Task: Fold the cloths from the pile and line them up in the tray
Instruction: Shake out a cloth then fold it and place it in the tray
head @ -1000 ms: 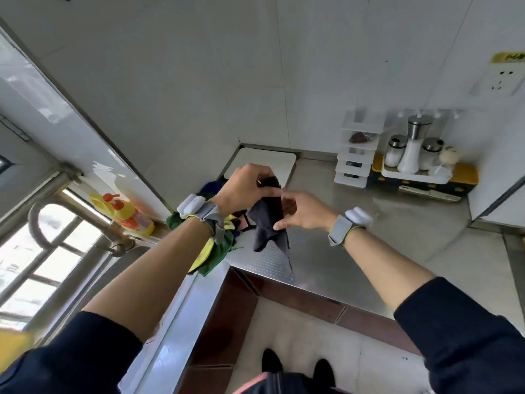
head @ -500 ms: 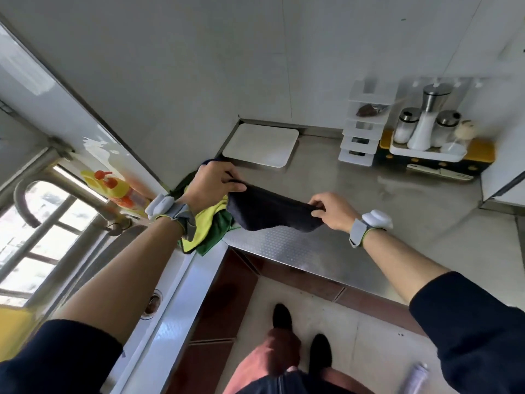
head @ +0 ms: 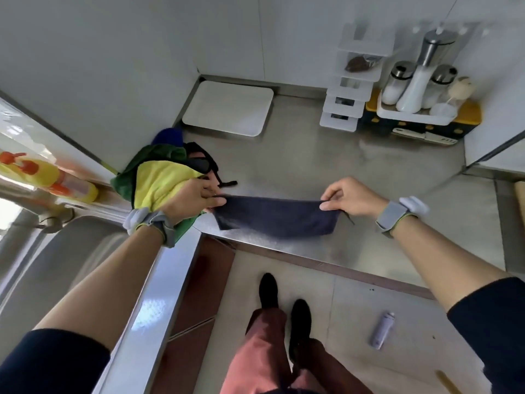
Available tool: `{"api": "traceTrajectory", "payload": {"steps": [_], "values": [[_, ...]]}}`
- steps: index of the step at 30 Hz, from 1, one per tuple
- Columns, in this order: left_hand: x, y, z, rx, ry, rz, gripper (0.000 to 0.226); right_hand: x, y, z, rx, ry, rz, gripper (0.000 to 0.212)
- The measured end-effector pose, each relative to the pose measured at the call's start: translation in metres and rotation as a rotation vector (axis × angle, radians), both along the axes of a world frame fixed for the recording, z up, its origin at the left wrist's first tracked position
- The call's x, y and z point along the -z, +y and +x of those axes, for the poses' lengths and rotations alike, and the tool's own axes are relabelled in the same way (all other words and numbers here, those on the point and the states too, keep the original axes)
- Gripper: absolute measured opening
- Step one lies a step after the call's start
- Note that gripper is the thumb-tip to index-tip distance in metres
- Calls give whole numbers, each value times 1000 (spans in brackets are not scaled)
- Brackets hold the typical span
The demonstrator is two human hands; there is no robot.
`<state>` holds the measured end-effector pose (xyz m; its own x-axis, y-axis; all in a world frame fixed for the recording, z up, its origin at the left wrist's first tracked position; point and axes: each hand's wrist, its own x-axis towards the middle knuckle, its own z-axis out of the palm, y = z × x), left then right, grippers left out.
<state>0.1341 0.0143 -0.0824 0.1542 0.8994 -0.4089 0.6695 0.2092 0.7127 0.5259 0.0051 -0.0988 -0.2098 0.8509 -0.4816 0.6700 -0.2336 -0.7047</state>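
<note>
A dark navy cloth (head: 274, 216) is stretched flat between my two hands, just above the steel counter (head: 355, 172) near its front edge. My left hand (head: 190, 199) pinches its left end and my right hand (head: 350, 196) pinches its right end. Behind my left hand lies the pile of cloths (head: 162, 172), with yellow, green, blue and black pieces bunched together at the counter's left side. A white tray (head: 227, 108) sits in the back left corner with nothing in it.
A sink (head: 56, 260) lies to the left below the pile, with a yellow bottle (head: 42, 174) on the sill. A white drawer stack (head: 355, 81) and a condiment rack (head: 420, 89) stand at the back right. On the floor lies a purple bottle (head: 382, 329).
The navy cloth hung bunched between my hands held close together. My hands have moved apart and down, and the cloth is now spread out lengthwise low over the counter.
</note>
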Motion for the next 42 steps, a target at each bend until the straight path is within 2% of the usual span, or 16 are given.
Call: {"api": "traceTrajectory", "payload": {"steps": [6, 11, 16, 19, 22, 24, 27, 30, 34, 36, 40, 42], "values": [[60, 41, 24, -2, 99, -3, 12, 52, 18, 1, 176, -24, -10, 17], [88, 76, 52, -15, 277, 119, 11, 84, 32, 4, 292, -71, 62, 22], [98, 92, 81, 15, 405, 137, 19, 101, 38, 13, 276, -158, 76, 24], [98, 82, 103, 52, 453, 279, 28, 101, 37, 24, 266, -163, 28, 27], [99, 55, 134, 82, 397, 392, 29, 98, 37, 35, 252, -164, -6, 15], [102, 30, 158, 134, 325, 415, 29, 94, 37, 38, 269, -197, 59, 9], [110, -11, 196, 175, 232, 407, 24, 85, 34, 32, 252, -287, 223, 9], [119, -43, 225, 235, 177, 363, 22, 81, 27, 16, 135, -235, 246, 9], [131, -64, 236, 276, 206, 294, 38, 85, 22, 7, -58, -233, 142, 21], [135, -70, 236, 330, 248, 275, 44, 84, 25, 9, -78, -246, 142, 21], [132, -73, 235, 367, 287, 322, 26, 87, 31, 9, -8, -250, 132, 7], [129, -72, 237, 397, 319, 382, 20, 92, 33, 8, 63, -256, 117, 19]]}}
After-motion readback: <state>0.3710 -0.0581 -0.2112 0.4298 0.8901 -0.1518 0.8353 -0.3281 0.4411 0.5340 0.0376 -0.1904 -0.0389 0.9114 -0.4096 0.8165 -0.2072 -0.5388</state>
